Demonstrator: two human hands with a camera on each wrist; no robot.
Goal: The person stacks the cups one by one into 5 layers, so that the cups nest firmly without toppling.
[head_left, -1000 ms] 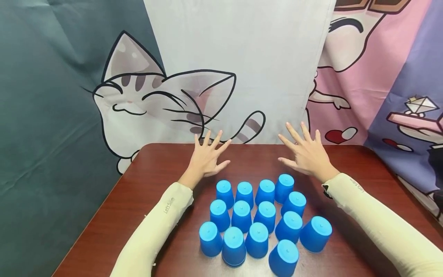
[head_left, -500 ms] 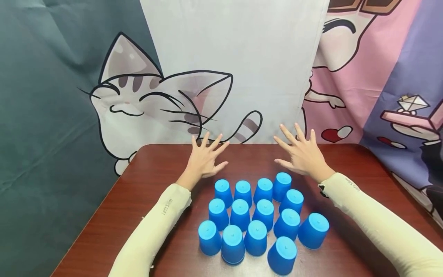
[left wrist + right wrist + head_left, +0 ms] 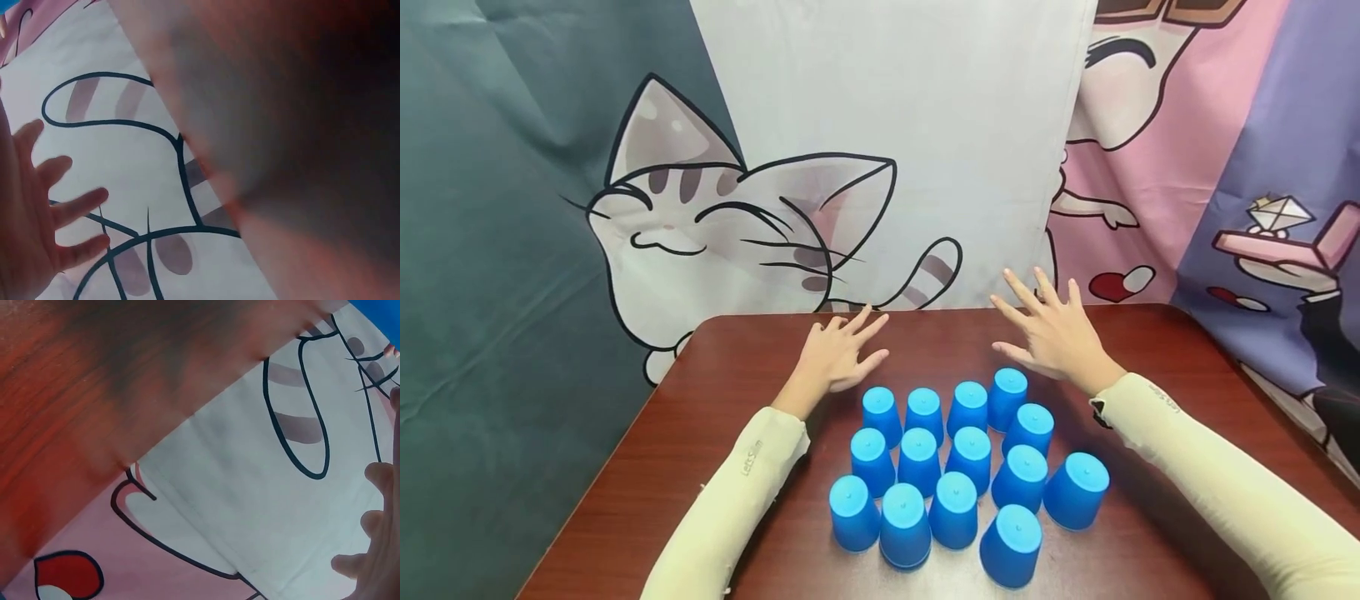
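Note:
Several blue cups stand upside down on the table in loose rows, among them a far-row cup [image 3: 878, 414], a middle cup [image 3: 918, 461] and a near cup [image 3: 1011, 546]. One near cup [image 3: 906, 525] shows a second rim below its own. My left hand [image 3: 835, 357] hovers beyond the rows at the left, palm down and holding nothing; some of its fingers are slightly bent. Past the right end of the far row is my right hand [image 3: 1056, 337], its fingers spread and holding nothing. In the wrist views, fingers of the left hand [image 3: 25, 237] and right hand [image 3: 381, 531] show.
The brown table [image 3: 760, 350] reaches back to a cloth backdrop [image 3: 970, 125] with cartoon cats. Pale sleeves cover both the left forearm [image 3: 730, 500] and the right forearm [image 3: 1217, 475]. A blue edge [image 3: 384, 315] shows in the corner of the right wrist view.
My left hand has lowered slightly and its fingers have bent from a wide spread. The right hand stays spread. The whole head view has shifted a little; the cups keep their arrangement.

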